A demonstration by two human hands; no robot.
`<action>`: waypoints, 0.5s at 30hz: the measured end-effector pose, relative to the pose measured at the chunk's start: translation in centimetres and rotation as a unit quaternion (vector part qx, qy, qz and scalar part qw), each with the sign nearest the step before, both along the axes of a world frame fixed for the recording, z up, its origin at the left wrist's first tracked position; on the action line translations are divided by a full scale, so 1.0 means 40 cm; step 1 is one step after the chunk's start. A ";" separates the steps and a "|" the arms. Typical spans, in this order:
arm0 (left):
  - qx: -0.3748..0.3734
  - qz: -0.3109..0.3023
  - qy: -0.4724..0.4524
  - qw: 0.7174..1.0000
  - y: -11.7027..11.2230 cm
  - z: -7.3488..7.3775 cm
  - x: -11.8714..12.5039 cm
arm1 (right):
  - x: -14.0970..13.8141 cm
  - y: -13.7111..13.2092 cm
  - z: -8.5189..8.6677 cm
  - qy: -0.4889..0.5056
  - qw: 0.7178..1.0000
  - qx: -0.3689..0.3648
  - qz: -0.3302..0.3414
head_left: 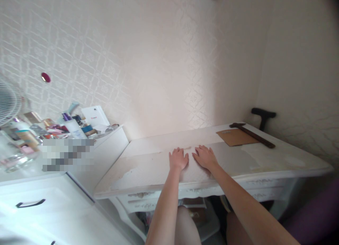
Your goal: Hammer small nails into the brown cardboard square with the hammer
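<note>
My left hand [178,159] lies flat on the white table [148,172], its fingers spread. Close beside it, my right hand [206,156] rests palm down on the same worn tabletop, fingers apart and holding nothing. Farther right on the table lies a brown notebook [234,137] that looks like kraft paper. A dark hammer [255,136] with a long wooden handle lies slantwise over the notebook's right side.
To the left stands a white drawer cabinet [47,195] crowded with bottles, cosmetics and a white box [95,116]. A fan [9,100] shows at the left edge. Behind the table's right corner rises a black T-shaped handle [263,114]. My legs are under the table's front edge.
</note>
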State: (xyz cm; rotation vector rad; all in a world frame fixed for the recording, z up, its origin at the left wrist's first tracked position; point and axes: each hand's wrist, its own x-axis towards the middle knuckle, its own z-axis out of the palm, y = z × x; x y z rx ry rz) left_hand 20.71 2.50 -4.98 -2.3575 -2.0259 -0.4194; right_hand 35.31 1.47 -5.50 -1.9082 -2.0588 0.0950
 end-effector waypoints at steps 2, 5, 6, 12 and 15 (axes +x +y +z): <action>-0.001 0.000 -0.001 1.000 -0.001 0.002 0.000 | 0.000 -0.001 0.001 0.000 1.000 0.001 0.000; -0.004 0.001 -0.004 1.000 -0.003 0.004 0.001 | -0.001 -0.001 0.001 0.001 1.000 0.002 0.002; -0.003 0.001 -0.004 1.000 -0.004 0.005 0.001 | -0.001 -0.001 0.001 0.001 1.000 0.002 0.002; -0.007 0.001 0.001 1.000 -0.004 0.006 0.001 | 0.000 0.000 0.000 -0.001 1.000 0.003 0.002; -0.005 -0.001 0.001 1.000 -0.002 0.003 0.001 | 0.000 0.000 -0.001 -0.002 1.000 0.004 0.002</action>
